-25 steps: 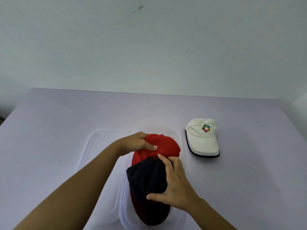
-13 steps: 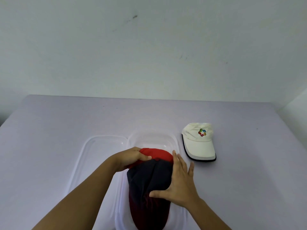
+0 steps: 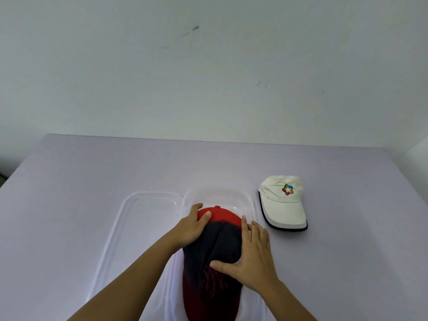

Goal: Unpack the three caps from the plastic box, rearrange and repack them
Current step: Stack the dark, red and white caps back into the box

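A clear plastic box (image 3: 240, 198) stands on the table in front of me. Inside it lies a red cap (image 3: 223, 214) with a dark navy cap (image 3: 220, 244) stacked on top of it. My left hand (image 3: 193, 227) grips the left side of the stacked caps, thumb on the red crown. My right hand (image 3: 252, 258) lies flat on the right side of the navy cap, fingers spread, pressing it down. A white cap (image 3: 281, 202) with a coloured logo and dark brim edge rests on the table to the right of the box, apart from both hands.
The clear lid (image 3: 139, 228) of the box lies flat on the table directly left of the box. The lilac table (image 3: 81, 181) runs back to a pale wall (image 3: 208, 77). A white surface (image 3: 419, 154) rises at the right edge.
Both hands have pushed the red and navy caps lower into the box. My right hand has flattened over the navy cap's right side. The white cap has not moved.
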A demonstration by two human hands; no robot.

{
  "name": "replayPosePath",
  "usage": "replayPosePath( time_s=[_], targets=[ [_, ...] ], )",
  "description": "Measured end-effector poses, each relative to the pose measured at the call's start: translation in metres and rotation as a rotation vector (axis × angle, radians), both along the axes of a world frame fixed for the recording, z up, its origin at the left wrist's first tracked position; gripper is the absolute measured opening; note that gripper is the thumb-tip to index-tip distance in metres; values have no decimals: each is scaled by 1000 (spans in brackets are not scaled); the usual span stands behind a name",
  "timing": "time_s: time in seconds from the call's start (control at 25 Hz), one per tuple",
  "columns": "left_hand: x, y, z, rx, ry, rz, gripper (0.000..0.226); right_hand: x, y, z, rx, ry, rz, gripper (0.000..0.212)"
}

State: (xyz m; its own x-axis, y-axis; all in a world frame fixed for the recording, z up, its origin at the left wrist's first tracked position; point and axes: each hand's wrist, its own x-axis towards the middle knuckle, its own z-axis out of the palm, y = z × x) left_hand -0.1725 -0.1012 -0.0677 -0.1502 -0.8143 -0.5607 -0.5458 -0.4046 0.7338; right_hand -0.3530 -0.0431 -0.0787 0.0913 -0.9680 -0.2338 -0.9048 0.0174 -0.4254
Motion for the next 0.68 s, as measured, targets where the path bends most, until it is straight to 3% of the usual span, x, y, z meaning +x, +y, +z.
replayPosePath(
  time_s=[0.16, 0.36, 0.56, 0.68],
  targets=[
    [-2, -1, -5, -77, -15, -56, 53, -1, 0, -4, -10, -53, -4, 137],
    [-5, -1, -5, -228, -190, -95, 54, -5, 0, -10, -37, -88, 40, 133],
    [-16, -10, 23, -501, -147, 4, 46, -20, -7, -7, -168, -298, -20, 94],
    [-34, -24, 40, -558, -77, 41, 45, -39, -22, -4, -241, -366, -161, 90]
  ],
)
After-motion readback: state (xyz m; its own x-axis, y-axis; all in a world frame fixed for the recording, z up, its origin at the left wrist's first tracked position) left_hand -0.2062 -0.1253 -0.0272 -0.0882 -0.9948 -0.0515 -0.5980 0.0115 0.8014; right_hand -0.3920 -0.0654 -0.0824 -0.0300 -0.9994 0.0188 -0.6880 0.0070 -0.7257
